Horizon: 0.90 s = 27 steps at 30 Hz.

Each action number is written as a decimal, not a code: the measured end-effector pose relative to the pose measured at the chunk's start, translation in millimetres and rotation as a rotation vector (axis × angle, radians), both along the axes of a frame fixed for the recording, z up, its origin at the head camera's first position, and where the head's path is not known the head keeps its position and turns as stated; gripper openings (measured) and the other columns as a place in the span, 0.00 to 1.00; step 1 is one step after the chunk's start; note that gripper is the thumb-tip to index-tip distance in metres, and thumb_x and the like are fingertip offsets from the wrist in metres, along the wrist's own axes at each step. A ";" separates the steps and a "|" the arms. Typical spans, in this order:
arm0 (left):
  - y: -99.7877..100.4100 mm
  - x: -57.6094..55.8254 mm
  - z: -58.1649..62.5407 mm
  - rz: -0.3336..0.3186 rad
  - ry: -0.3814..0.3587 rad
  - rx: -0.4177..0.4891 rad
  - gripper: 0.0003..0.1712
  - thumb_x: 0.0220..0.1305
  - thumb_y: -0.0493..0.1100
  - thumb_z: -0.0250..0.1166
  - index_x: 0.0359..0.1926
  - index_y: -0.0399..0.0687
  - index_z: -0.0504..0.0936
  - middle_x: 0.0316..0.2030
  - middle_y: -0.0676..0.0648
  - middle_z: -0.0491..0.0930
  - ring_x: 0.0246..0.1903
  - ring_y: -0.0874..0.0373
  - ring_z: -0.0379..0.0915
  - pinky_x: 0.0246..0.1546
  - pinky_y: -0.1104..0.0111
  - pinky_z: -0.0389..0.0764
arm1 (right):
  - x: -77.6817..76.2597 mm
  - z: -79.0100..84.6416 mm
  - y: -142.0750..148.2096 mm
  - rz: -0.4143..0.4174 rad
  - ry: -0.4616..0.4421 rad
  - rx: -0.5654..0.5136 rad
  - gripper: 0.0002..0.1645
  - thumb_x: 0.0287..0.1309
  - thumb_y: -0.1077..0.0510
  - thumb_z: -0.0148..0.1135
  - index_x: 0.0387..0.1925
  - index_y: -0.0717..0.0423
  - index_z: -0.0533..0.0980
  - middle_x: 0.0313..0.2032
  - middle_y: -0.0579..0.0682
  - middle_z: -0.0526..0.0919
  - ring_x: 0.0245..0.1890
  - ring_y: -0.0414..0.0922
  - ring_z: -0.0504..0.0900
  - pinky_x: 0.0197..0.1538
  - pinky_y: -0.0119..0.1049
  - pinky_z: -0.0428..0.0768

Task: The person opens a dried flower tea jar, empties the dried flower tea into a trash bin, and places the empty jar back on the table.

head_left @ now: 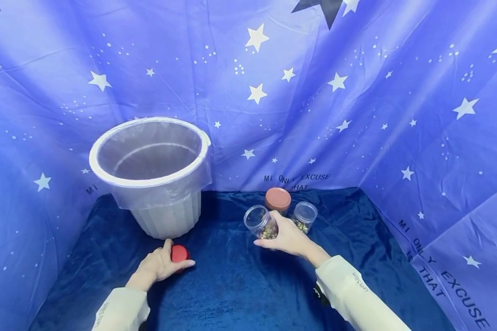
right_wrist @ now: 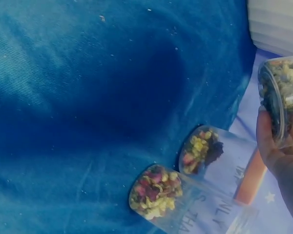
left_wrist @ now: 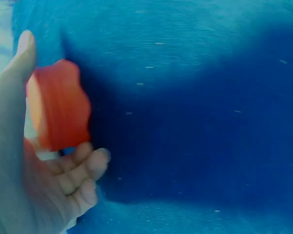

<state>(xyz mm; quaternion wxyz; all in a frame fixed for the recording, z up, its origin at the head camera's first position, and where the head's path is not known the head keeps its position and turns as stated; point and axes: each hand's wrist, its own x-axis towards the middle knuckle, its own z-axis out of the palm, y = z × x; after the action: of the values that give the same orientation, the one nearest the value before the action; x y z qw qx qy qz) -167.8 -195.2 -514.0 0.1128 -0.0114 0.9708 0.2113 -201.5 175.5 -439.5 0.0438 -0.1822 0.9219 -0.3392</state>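
Pale sleeves (head_left: pixel 358 292) come in over the near edge of the blue cloth (head_left: pixel 228 285), one on the left and one on the right. Between the hands runs a broad strip of cloth, with room to move sideways and toward the near edge. At the far side the cloth ends against a starry curtain (head_left: pixel 356 115), leaving little space behind the jars. On the left, a white bin (head_left: pixel 149 183) with a clear liner (head_left: pixel 161 198) stands close beyond the left hand (head_left: pixel 157 265).

That hand's thumb and fingers curve around a red lid (head_left: pixel 180 253), which sits near the bin's foot. Its top is round and flat, its side wavy.

Farther off on the right, the right hand (head_left: pixel 291 236) grips a clear jar (head_left: pixel 257 223), thumb and fingers around its wall. The mouth is uncovered, and dried flowers fill the lower part; whether its base touches the cloth I cannot tell. Just behind it is a lidded jar (head_left: pixel 278 199) with a pinkish-brown top, and to the right an open jar (head_left: pixel 305 215), both upright on the cloth and holding yellow and dark red blossoms.
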 end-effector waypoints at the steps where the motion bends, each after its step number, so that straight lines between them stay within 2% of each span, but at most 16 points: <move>1: -1.3 -0.3 1.9 0.007 -0.007 0.012 0.57 0.44 0.77 0.67 0.59 0.37 0.65 0.39 0.34 0.81 0.36 0.43 0.80 0.37 0.51 0.79 | -0.8 1.6 0.6 0.002 -0.013 -0.010 0.40 0.42 0.34 0.75 0.51 0.48 0.69 0.38 0.45 0.82 0.33 0.38 0.82 0.42 0.37 0.79; 5: -9.9 -1.5 8.6 0.028 -0.042 0.045 0.54 0.46 0.77 0.66 0.57 0.37 0.65 0.40 0.33 0.81 0.36 0.43 0.80 0.37 0.52 0.78 | -3.5 8.2 2.1 0.003 -0.059 -0.049 0.40 0.43 0.37 0.76 0.53 0.50 0.68 0.37 0.46 0.84 0.26 0.36 0.82 0.40 0.35 0.80; 12: -29.2 -2.4 18.5 0.021 -0.080 0.015 0.50 0.54 0.78 0.57 0.56 0.38 0.67 0.43 0.28 0.80 0.37 0.39 0.80 0.34 0.51 0.75 | -8.6 12.5 5.2 -0.011 -0.054 -0.056 0.38 0.43 0.38 0.76 0.50 0.50 0.69 0.36 0.48 0.84 0.24 0.38 0.83 0.37 0.33 0.81; 15: -37.8 -4.2 25.5 0.023 -0.074 0.005 0.50 0.58 0.77 0.55 0.58 0.36 0.66 0.48 0.24 0.78 0.42 0.32 0.79 0.38 0.46 0.76 | -9.4 13.3 6.1 -0.013 -0.048 -0.058 0.37 0.43 0.38 0.77 0.49 0.50 0.69 0.35 0.48 0.85 0.23 0.38 0.83 0.35 0.33 0.81; 18: -48.1 -7.0 33.5 0.025 -0.049 -0.009 0.45 0.63 0.73 0.53 0.58 0.35 0.66 0.52 0.22 0.75 0.46 0.27 0.76 0.39 0.42 0.76 | -9.3 14.0 6.9 -0.014 -0.034 -0.050 0.38 0.43 0.37 0.76 0.49 0.50 0.70 0.36 0.47 0.85 0.24 0.37 0.82 0.37 0.33 0.81; 24: -74.4 -13.6 54.1 0.051 0.002 -0.071 0.28 0.71 0.60 0.51 0.47 0.37 0.71 0.48 0.22 0.76 0.43 0.23 0.75 0.34 0.42 0.75 | -10.0 16.1 8.4 -0.033 -0.045 -0.051 0.39 0.43 0.38 0.77 0.51 0.52 0.69 0.37 0.50 0.84 0.25 0.38 0.82 0.36 0.34 0.81; 27: -89.6 -16.2 70.4 0.092 0.014 -0.086 0.28 0.73 0.59 0.45 0.49 0.36 0.71 0.50 0.20 0.74 0.45 0.20 0.73 0.34 0.41 0.75 | -12.1 18.8 8.6 -0.050 -0.047 -0.060 0.39 0.42 0.39 0.77 0.50 0.52 0.69 0.36 0.49 0.85 0.27 0.38 0.82 0.36 0.34 0.81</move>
<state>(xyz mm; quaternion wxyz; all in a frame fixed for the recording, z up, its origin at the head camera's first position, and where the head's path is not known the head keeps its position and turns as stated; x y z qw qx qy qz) -184.0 -284.8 -443.6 0.0957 -0.0591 0.9782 0.1745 -213.6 184.1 -420.7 0.0513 -0.1525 0.9143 -0.3717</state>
